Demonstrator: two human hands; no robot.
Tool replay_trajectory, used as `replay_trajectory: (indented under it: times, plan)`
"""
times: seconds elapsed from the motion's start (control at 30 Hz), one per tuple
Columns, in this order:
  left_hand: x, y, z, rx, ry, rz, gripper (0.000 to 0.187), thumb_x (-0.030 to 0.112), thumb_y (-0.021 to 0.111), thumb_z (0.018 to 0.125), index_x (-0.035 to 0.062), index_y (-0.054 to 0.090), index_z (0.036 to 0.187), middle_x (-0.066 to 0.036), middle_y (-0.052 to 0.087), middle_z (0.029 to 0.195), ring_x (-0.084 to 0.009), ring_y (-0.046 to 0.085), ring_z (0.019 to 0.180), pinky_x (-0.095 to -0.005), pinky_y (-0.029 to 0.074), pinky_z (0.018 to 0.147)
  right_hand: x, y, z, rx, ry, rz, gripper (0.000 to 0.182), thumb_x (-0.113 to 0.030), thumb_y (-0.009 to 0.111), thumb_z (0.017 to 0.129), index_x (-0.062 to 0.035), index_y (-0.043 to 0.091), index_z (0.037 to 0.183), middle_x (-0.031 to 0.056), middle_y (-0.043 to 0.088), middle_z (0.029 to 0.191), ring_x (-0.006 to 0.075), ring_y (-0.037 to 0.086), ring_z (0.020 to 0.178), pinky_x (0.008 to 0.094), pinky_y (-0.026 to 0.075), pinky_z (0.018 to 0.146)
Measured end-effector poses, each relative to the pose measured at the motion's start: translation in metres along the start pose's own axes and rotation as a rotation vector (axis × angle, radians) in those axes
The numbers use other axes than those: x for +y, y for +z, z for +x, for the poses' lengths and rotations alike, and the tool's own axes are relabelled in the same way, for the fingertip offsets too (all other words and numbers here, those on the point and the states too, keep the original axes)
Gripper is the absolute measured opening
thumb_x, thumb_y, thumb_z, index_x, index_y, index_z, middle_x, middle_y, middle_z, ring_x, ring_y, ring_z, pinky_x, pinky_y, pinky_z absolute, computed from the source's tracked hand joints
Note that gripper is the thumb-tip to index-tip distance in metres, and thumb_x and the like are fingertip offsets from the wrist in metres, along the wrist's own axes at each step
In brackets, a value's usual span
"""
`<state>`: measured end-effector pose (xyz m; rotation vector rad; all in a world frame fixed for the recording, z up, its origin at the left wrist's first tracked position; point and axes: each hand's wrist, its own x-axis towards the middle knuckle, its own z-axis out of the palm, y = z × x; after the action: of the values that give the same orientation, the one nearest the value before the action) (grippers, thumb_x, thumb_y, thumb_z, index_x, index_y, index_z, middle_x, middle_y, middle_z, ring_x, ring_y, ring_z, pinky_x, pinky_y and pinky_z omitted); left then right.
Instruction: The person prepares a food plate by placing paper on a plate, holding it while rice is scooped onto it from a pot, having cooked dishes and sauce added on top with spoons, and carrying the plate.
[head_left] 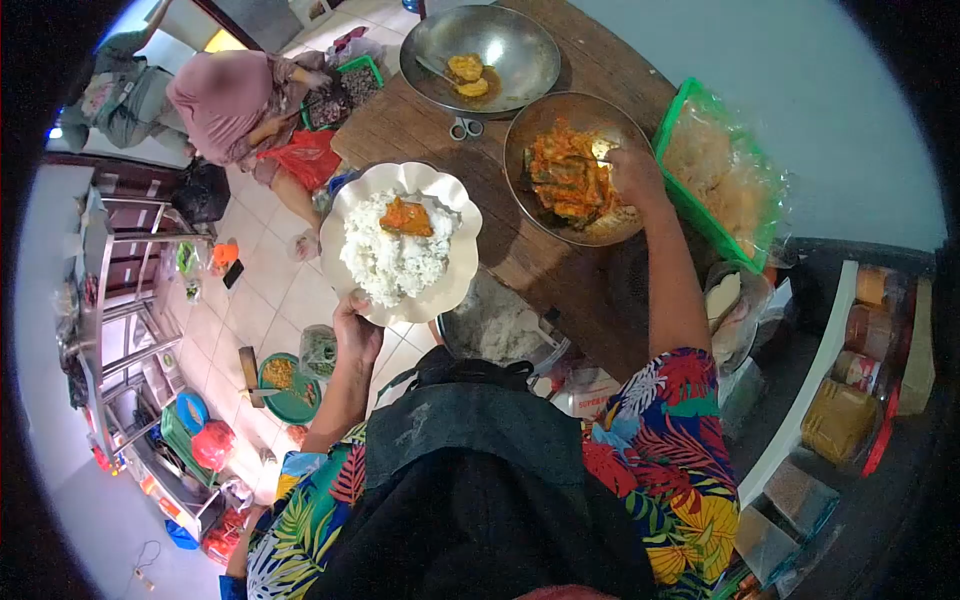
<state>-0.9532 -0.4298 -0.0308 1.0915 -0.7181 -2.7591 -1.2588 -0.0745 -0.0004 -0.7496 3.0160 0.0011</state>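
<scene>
Left hand (355,332) gripping a cream scalloped plate (456,256) of white rice (385,268), right hand (634,178) at a round metal pan (577,107) of orange-sauced food (563,178), its grasp unclear from here

The head-worn camera looks forward and down, close above both hands (358,328) (636,178).
</scene>
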Motion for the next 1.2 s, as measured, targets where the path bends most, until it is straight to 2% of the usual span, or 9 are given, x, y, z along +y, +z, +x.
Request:
replay_trajectory:
  times: [0.13,0.37,0.57,0.67,0.77,0.83,0.97,1.03,1.2]
  plan:
    - [0.002,-0.004,0.002,-0.033,-0.013,-0.004,0.050,0.007,0.046,0.063,-0.0021,0.043,0.112,-0.013,0.051,0.109,-0.0281,0.048,0.102,-0.0410,0.036,0.093,0.004,0.008,0.010,-0.265,0.230,0.122,0.016,-0.011,0.049,0.076,-0.0026,0.062,0.080,0.0147,0.058,0.091,0.0301,0.056,0.085,0.0419,0.045,0.072]
    - [0.001,-0.006,0.003,-0.042,0.008,0.020,0.053,0.009,0.044,0.063,-0.0023,0.040,0.115,-0.014,0.050,0.110,-0.0290,0.050,0.101,-0.0403,0.039,0.090,0.024,0.014,0.007,-0.271,0.165,0.077,0.023,-0.021,0.048,0.079,-0.0052,0.064,0.085,0.0148,0.061,0.085,0.0295,0.058,0.079,0.0410,0.046,0.071]
    - [0.005,-0.005,0.003,-0.029,-0.028,0.021,0.051,0.009,0.044,0.064,-0.0029,0.041,0.114,-0.015,0.050,0.110,-0.0291,0.050,0.100,-0.0402,0.039,0.090,-0.005,0.014,-0.007,-0.142,0.155,0.262,0.022,-0.017,0.049,0.077,0.0004,0.060,0.070,0.0171,0.057,0.073,0.0311,0.053,0.067,0.0434,0.041,0.063]
    - [0.005,-0.007,0.004,-0.045,-0.025,0.032,0.051,0.009,0.044,0.063,-0.0028,0.041,0.113,-0.014,0.051,0.110,-0.0286,0.050,0.101,-0.0404,0.039,0.091,-0.002,0.022,-0.001,-0.319,0.282,0.357,0.024,-0.018,0.049,0.075,0.0011,0.058,0.064,0.0175,0.057,0.071,0.0318,0.053,0.064,0.0433,0.040,0.062]
    - [0.006,-0.001,0.002,-0.043,-0.044,0.037,0.052,0.010,0.045,0.063,-0.0026,0.042,0.113,-0.014,0.051,0.109,-0.0280,0.050,0.101,-0.0403,0.038,0.092,0.010,0.037,0.003,-0.484,0.263,0.109,0.024,-0.020,0.050,0.080,0.0002,0.062,0.078,0.0150,0.059,0.074,0.0269,0.057,0.070,0.0406,0.045,0.067]
    - [0.008,0.005,-0.001,-0.051,-0.052,0.051,0.052,0.011,0.045,0.063,-0.0028,0.042,0.113,-0.014,0.052,0.109,-0.0280,0.049,0.101,-0.0402,0.038,0.092,0.012,0.036,-0.004,-0.444,-0.180,-0.082,0.024,-0.019,0.050,0.080,0.0010,0.061,0.073,0.0137,0.058,0.070,0.0264,0.057,0.067,0.0390,0.044,0.067]
    - [0.013,0.009,-0.004,-0.058,-0.072,0.040,0.051,0.010,0.045,0.064,-0.0033,0.041,0.113,-0.015,0.052,0.108,-0.0284,0.050,0.101,-0.0402,0.039,0.092,0.019,0.055,-0.004,-0.379,-0.215,-0.104,0.021,-0.017,0.051,0.079,0.0004,0.058,0.069,0.0096,0.055,0.064,0.0227,0.055,0.064,0.0350,0.043,0.064]
    - [0.013,0.011,-0.004,-0.108,-0.059,0.042,0.050,0.009,0.045,0.064,-0.0034,0.042,0.112,-0.015,0.052,0.107,-0.0285,0.050,0.100,-0.0402,0.039,0.091,0.020,0.057,-0.011,-0.265,0.207,0.433,0.015,-0.013,0.054,0.071,-0.0003,0.060,0.064,0.0067,0.059,0.062,0.0164,0.052,0.055,0.0327,0.040,0.054]
    - [0.020,0.017,-0.009,-0.171,-0.101,0.080,0.043,0.011,0.045,0.066,-0.0017,0.045,0.107,-0.012,0.053,0.102,-0.0252,0.051,0.096,-0.0368,0.040,0.088,-0.043,-0.053,-0.041,-0.067,0.433,0.856,0.016,-0.015,0.056,0.072,-0.0002,0.061,0.068,0.0078,0.055,0.057,0.0129,0.050,0.053,0.0307,0.039,0.051]
